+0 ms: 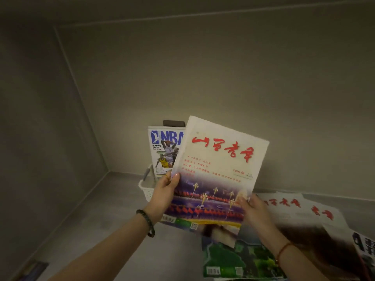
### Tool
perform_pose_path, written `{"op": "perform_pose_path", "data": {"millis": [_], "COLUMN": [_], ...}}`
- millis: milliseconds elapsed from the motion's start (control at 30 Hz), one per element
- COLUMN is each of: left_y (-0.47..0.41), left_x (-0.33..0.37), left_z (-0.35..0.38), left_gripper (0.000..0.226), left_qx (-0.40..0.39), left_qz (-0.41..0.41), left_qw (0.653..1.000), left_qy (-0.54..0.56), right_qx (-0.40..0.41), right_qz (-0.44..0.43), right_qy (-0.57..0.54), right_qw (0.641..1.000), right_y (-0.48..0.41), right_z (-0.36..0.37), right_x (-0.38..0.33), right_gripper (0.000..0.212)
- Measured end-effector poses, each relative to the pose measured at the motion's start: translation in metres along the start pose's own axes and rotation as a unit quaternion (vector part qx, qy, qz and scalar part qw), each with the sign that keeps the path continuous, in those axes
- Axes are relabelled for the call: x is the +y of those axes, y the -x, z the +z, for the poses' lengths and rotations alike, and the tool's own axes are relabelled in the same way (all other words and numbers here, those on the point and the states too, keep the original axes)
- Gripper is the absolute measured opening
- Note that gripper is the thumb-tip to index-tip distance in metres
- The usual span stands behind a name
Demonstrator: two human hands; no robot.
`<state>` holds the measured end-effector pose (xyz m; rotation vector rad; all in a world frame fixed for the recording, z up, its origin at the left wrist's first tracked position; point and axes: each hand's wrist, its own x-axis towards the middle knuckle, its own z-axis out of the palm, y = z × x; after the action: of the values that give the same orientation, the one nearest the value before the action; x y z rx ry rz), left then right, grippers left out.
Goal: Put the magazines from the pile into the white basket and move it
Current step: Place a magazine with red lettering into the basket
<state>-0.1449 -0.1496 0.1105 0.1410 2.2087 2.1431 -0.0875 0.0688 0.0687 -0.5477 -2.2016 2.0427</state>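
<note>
Grey-beige walls meet at a corner w/ a grey counter below, dim light. At the back, near the wall, sits the white basket, perforated plastic, mostly hidden behind the left hand. Standing upright in it: an NBA magazine w/ blue logo and basketball players on a white cover. Behind that, a dark rectangular object on the wall; can't tell what it is.

Both hands grasp one magazine, held up tilted, top leaning right, in front of the basket and overlapping the NBA cover. Left hand pinches its left edge, thumb on the front, fingers behind; gold ring on one finger, dark bead bracelet on the wrist. Right hand clasps the lower right corner, thumb on the cover; thin red cord on that wrist.

Held magazine: cream cover, red brush-style characters across the top, smaller red text lines below, lower part a blurry purple-red night scene w/ lamp posts, yellow strip at bottom.

Pile of magazines lies on the counter at right, fanned out, some w/ the same red title. Nearer the camera, a green-covered magazine w/ barcodes lies flat under the right forearm.
</note>
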Motion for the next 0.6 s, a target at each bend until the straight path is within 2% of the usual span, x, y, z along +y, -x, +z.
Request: {"op": "perform_pose_path", "data": {"millis": [100, 200, 300, 433, 600], "left_y": [-0.028, -0.067, -0.110, -0.167, -0.213], "left_x": [0.003, 0.013, 0.020, 0.004, -0.040], "left_z": [-0.032, -0.064, -0.095, -0.121, -0.125], "left_gripper": [0.023, 0.025, 0.018, 0.018, 0.023], "left_qx": [0.019, 0.041, 0.084, 0.113, 0.118], "left_qz": [-0.026, 0.015, 0.050, 0.050, 0.012], "left_qw": [0.999, 0.998, 0.990, 0.985, 0.987], "left_qy": [-0.008, -0.035, -0.103, -0.121, -0.106], "right_qx": [0.015, 0.057, 0.133, 0.156, 0.177], "right_qz": [-0.058, -0.118, -0.158, -0.149, -0.108], "right_qy": [0.054, 0.081, 0.092, 0.114, 0.156], "right_qw": [0.997, 0.988, 0.974, 0.970, 0.966], "right_y": [-0.022, -0.057, -0.093, -0.140, -0.175], "right_z": [0.033, 0.067, 0.095, 0.131, 0.153], "right_x": [-0.023, -0.053, -0.080, -0.081, -0.049], "right_gripper": [0.008, 0.007, 0.017, 0.017, 0.012]}}
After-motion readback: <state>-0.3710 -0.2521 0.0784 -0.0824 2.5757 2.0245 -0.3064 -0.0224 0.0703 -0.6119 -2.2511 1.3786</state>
